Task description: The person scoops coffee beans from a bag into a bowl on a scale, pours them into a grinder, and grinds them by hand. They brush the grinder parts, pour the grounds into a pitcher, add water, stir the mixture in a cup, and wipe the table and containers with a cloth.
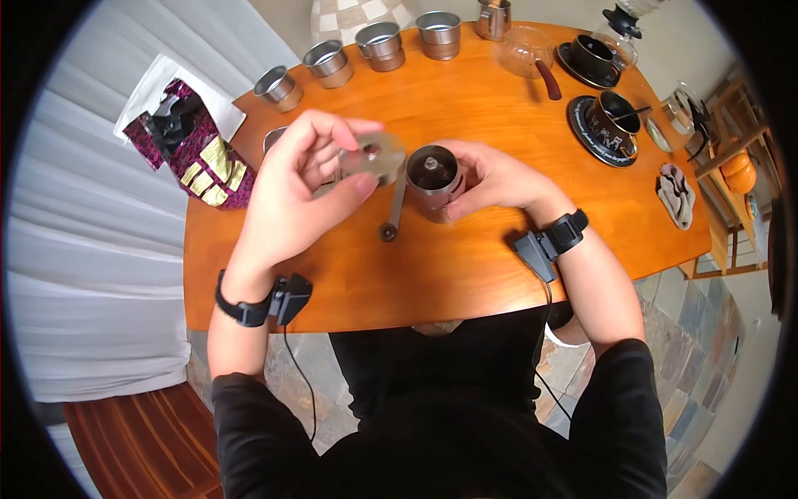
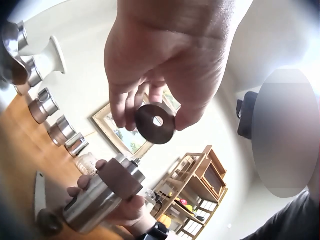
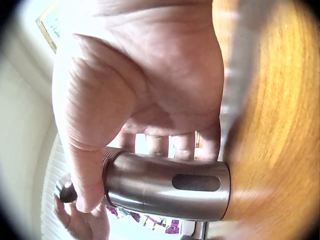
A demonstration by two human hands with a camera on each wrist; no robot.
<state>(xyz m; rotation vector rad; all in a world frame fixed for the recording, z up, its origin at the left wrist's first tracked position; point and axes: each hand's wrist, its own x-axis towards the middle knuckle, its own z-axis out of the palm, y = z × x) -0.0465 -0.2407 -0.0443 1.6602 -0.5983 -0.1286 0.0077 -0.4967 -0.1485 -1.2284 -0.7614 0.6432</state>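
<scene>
My left hand pinches a round metal lid with a hole in its centre, between thumb and fingers. The lid is held up in the air, left of a hand coffee grinder. My right hand grips the grinder's steel body, which stands upright on the table with its top uncovered. A central shaft shows inside its mouth in the head view. The right wrist view shows an oval slot low on the grinder. Between the hands, the crank handle lies on the table.
Several metal cups line the table's far edge. A purple patterned bag stands at the left. Toward the right are a glass server, black cups on saucers and a folded cloth.
</scene>
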